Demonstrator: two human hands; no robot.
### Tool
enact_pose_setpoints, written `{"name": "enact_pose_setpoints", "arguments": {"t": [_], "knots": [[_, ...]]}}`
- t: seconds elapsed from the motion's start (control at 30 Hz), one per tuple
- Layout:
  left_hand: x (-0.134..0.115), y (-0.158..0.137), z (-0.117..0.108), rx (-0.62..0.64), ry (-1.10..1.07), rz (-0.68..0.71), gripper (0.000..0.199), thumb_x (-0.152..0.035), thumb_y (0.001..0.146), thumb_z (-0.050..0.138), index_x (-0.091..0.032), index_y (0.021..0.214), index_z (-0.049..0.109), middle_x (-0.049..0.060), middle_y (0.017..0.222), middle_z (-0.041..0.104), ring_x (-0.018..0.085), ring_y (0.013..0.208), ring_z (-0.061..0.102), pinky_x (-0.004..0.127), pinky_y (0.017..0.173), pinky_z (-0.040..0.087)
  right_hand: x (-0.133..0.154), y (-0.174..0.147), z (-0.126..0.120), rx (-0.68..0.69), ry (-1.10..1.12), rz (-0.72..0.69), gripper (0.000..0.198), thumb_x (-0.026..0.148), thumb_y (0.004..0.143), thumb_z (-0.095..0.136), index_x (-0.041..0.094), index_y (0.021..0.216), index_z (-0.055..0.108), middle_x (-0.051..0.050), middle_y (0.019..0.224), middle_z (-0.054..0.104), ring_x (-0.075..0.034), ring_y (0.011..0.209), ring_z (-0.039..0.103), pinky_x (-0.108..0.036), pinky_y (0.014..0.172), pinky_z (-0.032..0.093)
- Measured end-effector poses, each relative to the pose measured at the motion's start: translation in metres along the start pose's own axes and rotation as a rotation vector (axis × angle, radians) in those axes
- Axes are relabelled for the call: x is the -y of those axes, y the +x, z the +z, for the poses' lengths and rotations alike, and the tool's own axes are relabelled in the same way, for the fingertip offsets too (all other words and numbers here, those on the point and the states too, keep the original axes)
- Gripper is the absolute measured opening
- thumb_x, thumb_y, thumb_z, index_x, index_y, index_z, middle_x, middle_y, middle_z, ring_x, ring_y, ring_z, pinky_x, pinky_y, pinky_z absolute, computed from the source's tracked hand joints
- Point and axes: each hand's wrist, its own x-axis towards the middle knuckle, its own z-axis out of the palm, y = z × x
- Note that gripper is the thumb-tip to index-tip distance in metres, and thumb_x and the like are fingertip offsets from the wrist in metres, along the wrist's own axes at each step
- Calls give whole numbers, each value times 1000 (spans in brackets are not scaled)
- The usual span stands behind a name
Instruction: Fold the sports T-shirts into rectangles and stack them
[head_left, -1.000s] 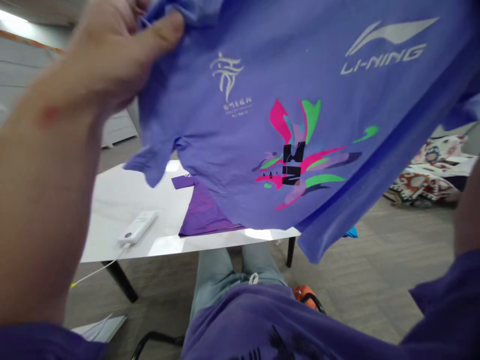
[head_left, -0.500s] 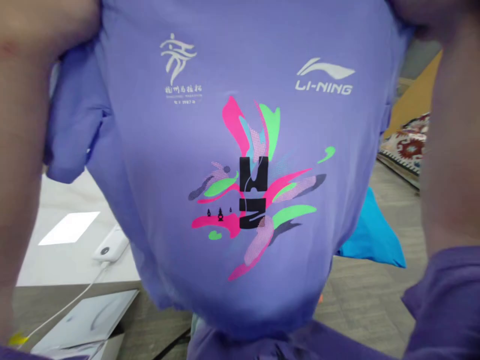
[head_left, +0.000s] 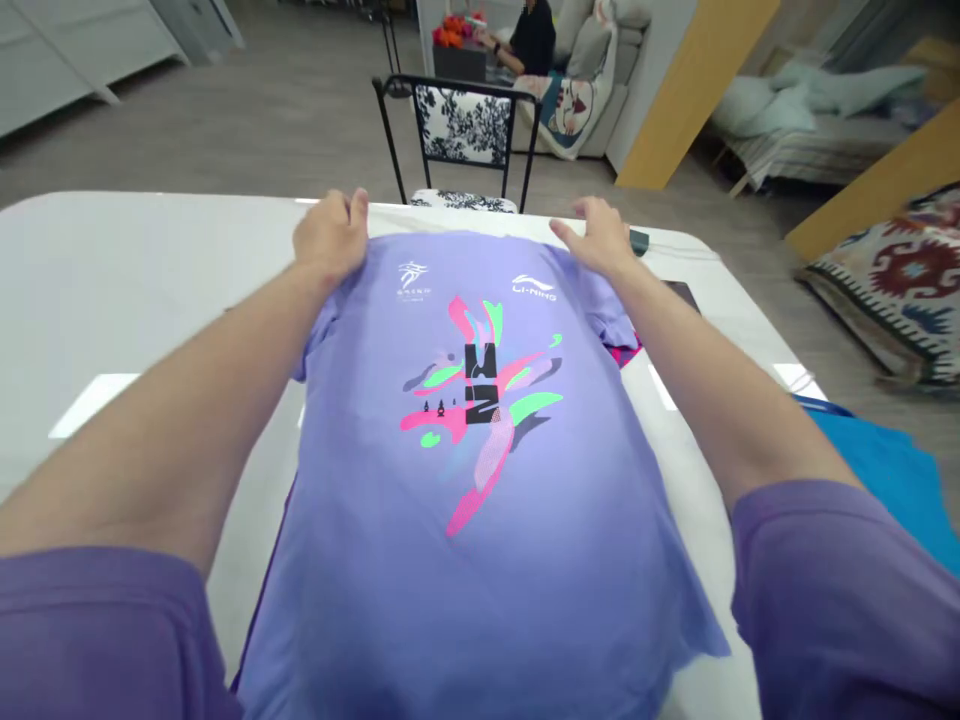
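Light-purple, short-sleeved fabric T-shirt (head_left: pixel 480 470) is lying print-up on the glossy white, round-cornered table (head_left: pixel 150 270), collar end at the far side, so I'd call the spreading-out mostly done. Left hand (head_left: pixel 330 238) is clamped on one shoulder, right hand (head_left: pixel 596 238) is at the other with thumb and fingers apart. Sleeves look bunched and one bottom corner flares out, so imo it's not fully straightened yet.

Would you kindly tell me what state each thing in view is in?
Lavender shirt: spread out, printed side up
Left hand: closed on the shirt's shoulder
Right hand: thumb apart, at the other shoulder; grip unclear
Chair: upright, facing the table
Magenta fabric: partly covered by the shirt
Blue cloth: partly out of frame
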Motion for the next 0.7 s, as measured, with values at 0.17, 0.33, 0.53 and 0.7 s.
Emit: {"name": "enact_pose_setpoints", "arguments": {"t": [0.17, 0.33, 0.53, 0.7], "knots": [[9, -34, 39, -62, -61, 126, 76, -81, 115, 41, -19, 157, 56, -2, 173, 58, 19, 167, 32, 41, 146, 9, -17, -44, 51, 93, 48, -90, 87, 78, 118, 26, 19, 182, 40, -22, 186, 40, -45, 175, 34, -77, 141, 23], [11, -77, 67, 45, 105, 306, 97, -84, 109, 39, -15, 176, 45, 10, 193, 32, 28, 183, 14, 52, 147, 3, -11, -106, 76, 277, 5, -149, 96, 79, 116, 32, 15, 187, 29, -16, 195, 21, -40, 182, 18, -65, 149, 8], [36, -131, 89, 247, 336, 232, 102, -83, 106, 37, -15, 183, 36, 19, 195, 25, 41, 184, 12, 67, 147, 13, 3, -179, 56, 336, -58, -167, 96, 75, 117, 30, 10, 188, 26, -17, 196, 12, -36, 184, 7, -57, 150, -1], [33, -140, 65, 185, 394, 225, 100, -80, 106, 36, -13, 180, 40, 22, 192, 31, 44, 181, 22, 69, 145, 19, -79, -246, -41, 253, -95, -85, 83, 63, 116, 50, 18, 184, 37, -20, 185, 43, -42, 169, 44, -60, 144, 28]]}}
